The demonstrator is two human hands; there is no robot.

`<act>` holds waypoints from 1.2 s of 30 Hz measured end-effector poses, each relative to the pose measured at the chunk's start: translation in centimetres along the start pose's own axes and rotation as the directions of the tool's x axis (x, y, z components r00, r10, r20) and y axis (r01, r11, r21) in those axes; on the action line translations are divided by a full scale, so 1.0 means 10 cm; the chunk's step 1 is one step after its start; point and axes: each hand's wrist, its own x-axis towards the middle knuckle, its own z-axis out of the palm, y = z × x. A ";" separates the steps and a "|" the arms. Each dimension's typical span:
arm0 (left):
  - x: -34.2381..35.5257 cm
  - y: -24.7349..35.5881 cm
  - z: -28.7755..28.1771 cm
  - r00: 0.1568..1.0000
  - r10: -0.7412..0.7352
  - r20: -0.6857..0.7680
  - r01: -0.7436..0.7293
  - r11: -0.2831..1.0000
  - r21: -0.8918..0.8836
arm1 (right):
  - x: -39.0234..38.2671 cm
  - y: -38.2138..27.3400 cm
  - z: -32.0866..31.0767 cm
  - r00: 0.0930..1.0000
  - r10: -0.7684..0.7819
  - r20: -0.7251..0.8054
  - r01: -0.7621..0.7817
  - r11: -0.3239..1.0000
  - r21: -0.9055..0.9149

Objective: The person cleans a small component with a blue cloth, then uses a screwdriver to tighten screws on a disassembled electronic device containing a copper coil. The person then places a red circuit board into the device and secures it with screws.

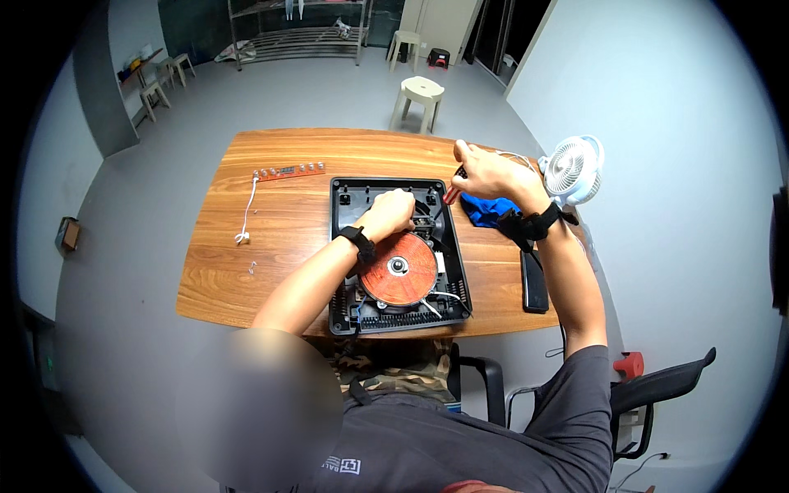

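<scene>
A black appliance housing (pixel 456 296) lies open on the wooden table, holding a round copper coil (pixel 386 275), wires and small parts. My left hand (pixel 390 214) reaches into it above the coil, fingers curled down and closed on something hidden beneath them. My right hand (pixel 485 172) is raised just beyond the housing's upper right corner, gripping a red-and-black tool (pixel 451 194); its exact kind is unclear. A bunched blue cloth (pixel 483 211) lies below that hand.
The wooden table (pixel 214 279) also bears a strip board (pixel 289 172) with a white lead, a white fan (pixel 571 168) and a black phone-like slab (pixel 534 292). A stool (pixel 419 90) stands beyond it, a black chair (pixel 657 386) at lower right.
</scene>
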 end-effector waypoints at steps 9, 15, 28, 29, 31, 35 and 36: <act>0.01 -0.04 0.05 0.999 0.019 -0.036 -0.018 1.000 0.002 | 0.08 -0.12 -0.01 0.996 0.071 0.052 -0.070 0.997 -0.019; 0.01 -0.03 0.03 0.999 0.024 -0.024 -0.024 1.000 0.012 | 0.03 -0.13 -0.05 0.986 0.150 0.066 -0.144 0.986 -0.084; -0.02 -0.03 0.00 0.999 0.026 -0.033 -0.026 0.999 0.019 | 0.09 -0.23 -0.06 0.974 0.173 0.144 -0.148 0.975 -0.167; -0.01 -0.02 0.01 0.999 0.015 -0.030 -0.015 1.000 0.018 | 0.08 -0.23 -0.06 0.966 0.202 0.160 -0.175 0.970 -0.167; 0.01 -0.02 0.02 1.000 0.009 -0.019 -0.009 1.000 0.025 | 0.06 -0.24 -0.07 0.947 0.258 0.191 -0.228 0.959 -0.168; 0.01 -0.01 0.02 1.000 0.020 -0.019 -0.020 0.999 0.033 | 0.00 -0.10 -0.02 0.989 0.099 0.112 -0.096 0.995 -0.032; 0.00 -0.02 0.02 0.999 0.023 -0.026 -0.022 0.999 0.030 | -0.01 -0.09 -0.05 0.990 0.029 0.138 -0.031 0.999 0.016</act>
